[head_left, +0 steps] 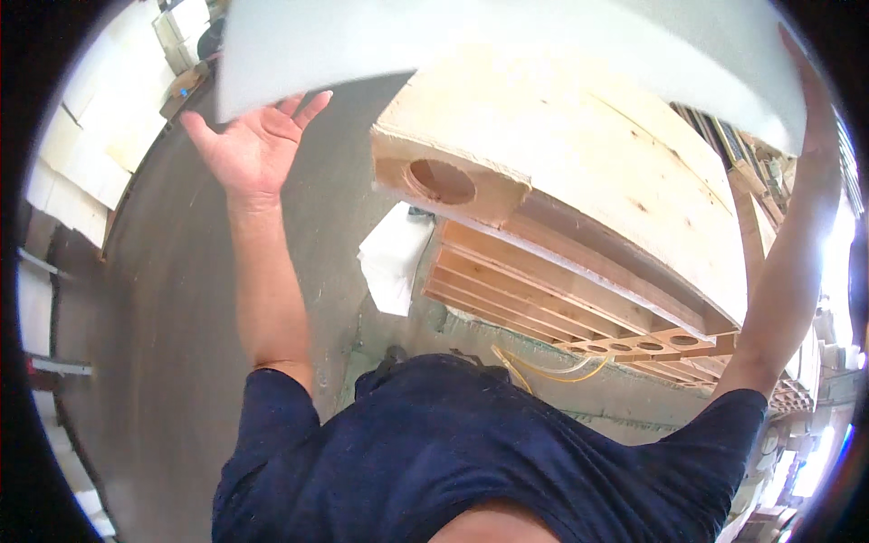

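- Near: dark shirt (pixel 471 452); grey floor (pixel 181 299), white sheets (pixel 394 258) lying there.
- Wooden frame (pixel 579 181) with round holes sits on stacked slats (pixel 534 290).
- Far: white foam panel (pixel 507 45) overhead. Left hand (pixel 258 145) spread open beneath its corner; right hand (pixel 815 100) flat against the far edge, grip unclear.
- With so loose a hold, the panel may sag or slip onto the frame.

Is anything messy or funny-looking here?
Yes. A crumpled white sheet lies loose on the grey floor beside the wooden frame. A yellow cord trails in loops under the frame. The big white foam sheet is up in the air, tilted, with the left hand and right hand at its ends.
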`<action>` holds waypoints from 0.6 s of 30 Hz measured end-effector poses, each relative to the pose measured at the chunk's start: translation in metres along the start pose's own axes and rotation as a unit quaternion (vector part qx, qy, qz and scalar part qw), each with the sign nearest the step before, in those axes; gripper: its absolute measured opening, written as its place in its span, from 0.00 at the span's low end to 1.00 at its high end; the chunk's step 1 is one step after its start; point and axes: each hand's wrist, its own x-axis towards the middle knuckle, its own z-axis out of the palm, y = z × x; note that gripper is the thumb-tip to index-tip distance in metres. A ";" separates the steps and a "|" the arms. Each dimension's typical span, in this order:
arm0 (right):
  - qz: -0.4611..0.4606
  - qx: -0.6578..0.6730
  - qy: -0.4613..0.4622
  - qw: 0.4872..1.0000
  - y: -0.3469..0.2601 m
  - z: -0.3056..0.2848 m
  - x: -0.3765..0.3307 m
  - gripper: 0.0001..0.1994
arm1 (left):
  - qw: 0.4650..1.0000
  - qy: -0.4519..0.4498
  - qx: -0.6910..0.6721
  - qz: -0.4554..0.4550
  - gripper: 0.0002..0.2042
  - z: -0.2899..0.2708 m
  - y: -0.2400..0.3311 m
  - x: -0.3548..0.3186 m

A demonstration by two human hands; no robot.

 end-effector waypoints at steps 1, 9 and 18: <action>0.023 0.015 -0.011 1.000 0.024 -0.007 0.028 0.29 | 0.992 -0.112 -0.045 -0.020 0.43 -0.012 0.007 0.017; 0.092 0.011 -0.073 0.993 0.045 -0.023 -0.004 0.30 | 0.952 -0.069 0.277 -0.109 0.25 -0.006 -0.030 0.072; 0.165 -0.005 -0.058 0.985 0.034 -0.041 -0.034 0.32 | 0.835 -0.197 0.512 -0.044 0.20 0.005 -0.061 0.074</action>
